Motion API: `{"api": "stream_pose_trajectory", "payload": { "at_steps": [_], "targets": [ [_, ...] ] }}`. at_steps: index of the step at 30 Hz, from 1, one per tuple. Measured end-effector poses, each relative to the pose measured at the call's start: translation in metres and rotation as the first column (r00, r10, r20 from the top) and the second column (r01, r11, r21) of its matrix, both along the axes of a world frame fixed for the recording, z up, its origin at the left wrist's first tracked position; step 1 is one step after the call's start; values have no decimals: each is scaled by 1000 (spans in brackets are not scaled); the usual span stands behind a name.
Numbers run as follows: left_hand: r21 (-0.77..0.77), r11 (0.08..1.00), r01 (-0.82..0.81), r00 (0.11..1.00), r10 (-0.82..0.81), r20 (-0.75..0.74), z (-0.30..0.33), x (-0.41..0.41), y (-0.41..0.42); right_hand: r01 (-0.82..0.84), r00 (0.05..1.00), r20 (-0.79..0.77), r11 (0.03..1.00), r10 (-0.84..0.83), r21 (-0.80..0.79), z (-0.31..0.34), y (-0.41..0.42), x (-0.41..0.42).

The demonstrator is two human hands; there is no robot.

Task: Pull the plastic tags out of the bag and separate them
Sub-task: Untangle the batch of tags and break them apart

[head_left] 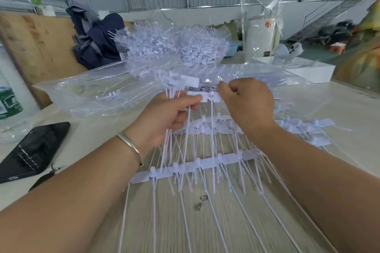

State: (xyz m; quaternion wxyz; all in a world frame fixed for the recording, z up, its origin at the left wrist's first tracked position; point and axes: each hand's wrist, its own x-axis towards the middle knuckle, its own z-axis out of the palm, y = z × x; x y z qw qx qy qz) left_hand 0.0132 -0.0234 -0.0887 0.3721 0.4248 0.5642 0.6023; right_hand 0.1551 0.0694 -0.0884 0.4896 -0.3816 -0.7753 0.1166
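Note:
A clear plastic bag (82,92) lies across the table, with heaps of white plastic tags (174,47) behind it. My left hand (164,117) grips a bunch of tags (181,82) by their thin stems, flat heads pointing up. My right hand (246,102) pinches the head of one tag (205,96) in that bunch, right beside my left thumb. Separated tags (197,166) lie in rows on the wooden table below my hands, stems pointing toward me.
A black phone (33,150) with a key ring lies at the left. A water bottle (10,92) stands at the far left edge. A white tray (308,70) sits at the back right, a dark bag (96,43) at the back left.

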Motion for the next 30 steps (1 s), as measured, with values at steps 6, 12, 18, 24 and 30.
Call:
{"api": "stream_pose_trajectory", "payload": {
  "at_steps": [6, 12, 18, 24, 30],
  "targets": [
    [-82, 997, 7, 990, -18, -140, -4, -1, 1, 29, 991, 128, 999, -34, 42, -4, 0, -3],
    [-82, 997, 4, 988, -16, -151, -2, -1, 1, -136, 987, 76, 989, 140, -53, -2, 5, -1],
    [-76, 986, 151, 987, -154, -37, 2, -2, -1, -241, 965, 57, 952, 256, -189, 0, 10, 0],
    [-192, 910, 367, 920, -385, -68, 4, -2, -7, -503, 795, 129, 764, 592, -405, 3, 9, 8],
    [-37, 996, -85, 761, 41, -647, -9, 7, 6, -81, 802, 596, 995, 26, 65, 3, 7, 2]
  ]
}}
